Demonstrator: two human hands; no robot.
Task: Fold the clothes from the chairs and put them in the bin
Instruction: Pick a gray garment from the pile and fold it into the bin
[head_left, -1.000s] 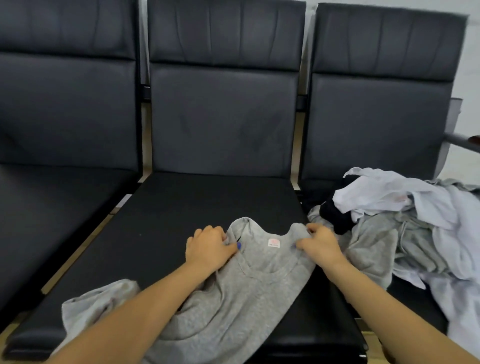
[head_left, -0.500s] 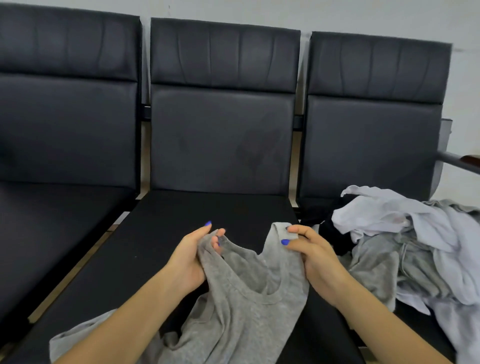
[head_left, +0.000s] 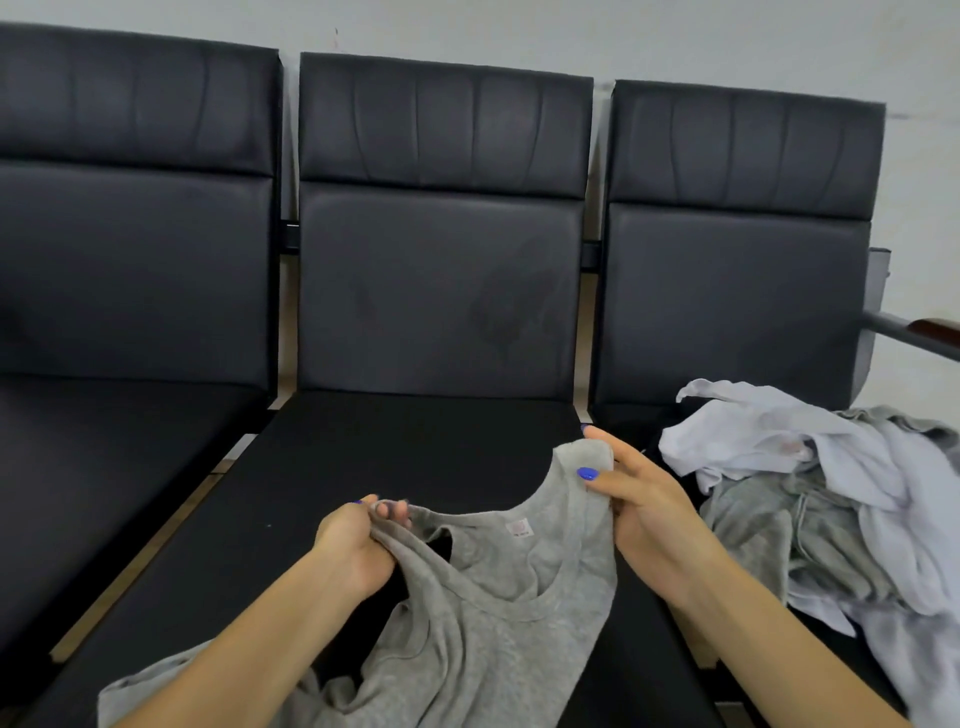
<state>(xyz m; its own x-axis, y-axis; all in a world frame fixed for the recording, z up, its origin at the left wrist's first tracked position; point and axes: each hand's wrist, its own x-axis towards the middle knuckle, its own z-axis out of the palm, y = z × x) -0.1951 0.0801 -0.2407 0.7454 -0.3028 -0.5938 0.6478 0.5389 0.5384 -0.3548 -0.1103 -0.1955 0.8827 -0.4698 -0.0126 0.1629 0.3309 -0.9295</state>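
Between my hands the grey shirt (head_left: 498, 597) hangs: left hand (head_left: 358, 545) and right hand (head_left: 644, 512) each pinch a shoulder, body trailing toward me.

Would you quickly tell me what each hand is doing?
Left hand: grips the grey shirt at its shoulder.
Right hand: pinches its other shoulder.

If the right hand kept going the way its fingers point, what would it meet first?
The right hand, pinching the grey shirt, points up-left over the middle seat. Probably that chair's backrest first; depth is unclear.
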